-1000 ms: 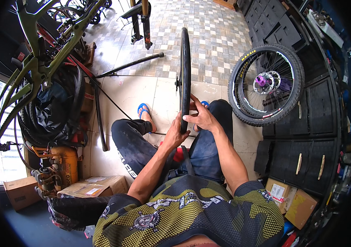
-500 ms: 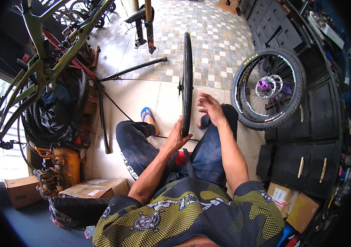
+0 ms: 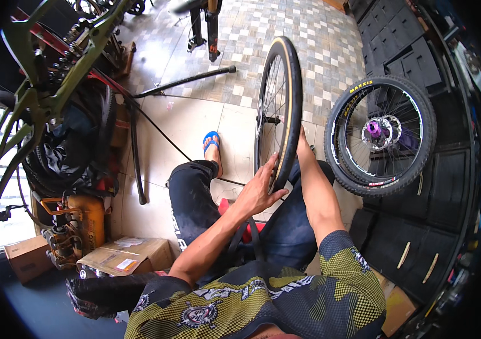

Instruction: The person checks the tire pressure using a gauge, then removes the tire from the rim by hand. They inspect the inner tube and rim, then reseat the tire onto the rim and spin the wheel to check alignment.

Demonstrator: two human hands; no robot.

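A bicycle wheel (image 3: 292, 116) with a black tyre and tan sidewall stands upright between my knees, slightly tilted. Its spokes and hub show on the left side. My left hand (image 3: 259, 191) holds the wheel at its near lower edge, with the fingers along the side and the thumb apart across the tyre. On the far right side of the wheel, my right hand (image 3: 303, 138) is mostly hidden behind the tyre; only its wrist end shows, and I cannot tell how its fingers lie.
Knobby-tyred wheels (image 3: 424, 127) with a purple hub lean against black drawers (image 3: 398, 240) at right. A green bike frame (image 3: 40, 101) hangs at left, near black stand legs (image 3: 186, 82). An orange compressor tank (image 3: 88, 223) and cardboard boxes (image 3: 122, 257) sit lower left.
The wheel has turned from edge-on so its spoked left side shows. My right hand, earlier raised with fingers apart, has moved behind the tyre. The whole view has shifted a little.
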